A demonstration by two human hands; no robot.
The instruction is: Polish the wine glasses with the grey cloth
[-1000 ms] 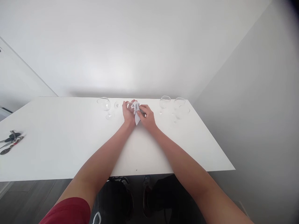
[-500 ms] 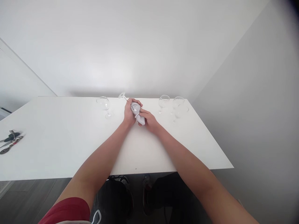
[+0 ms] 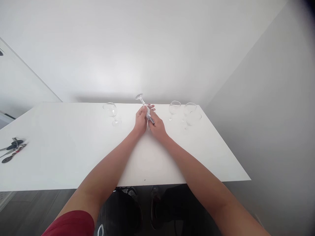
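1. A clear, round-bowled stemmed glass [image 3: 142,100] is held between both hands, over the far part of the smooth white surface [image 3: 61,150]; whether any of it touches down cannot be told.
2. It lies aslant along its long axis: the foot points up, away from the person and leftward, while the mouth end runs back toward the right hand [image 3: 157,126].
3. The left hand [image 3: 140,121] is nearer the stem, its thumb laid along the glass and its fingers curled partway around the bowl.
4. The right hand is partly closed at the mouth end, on a soft, pale grey cloth [image 3: 148,113]; how deep its fingertips reach is hidden.
5. One clear, upright stemmed glass [image 3: 110,110] stands well apart to the left; three clear, round-bowled glasses [image 3: 175,107] stand grouped to the right.
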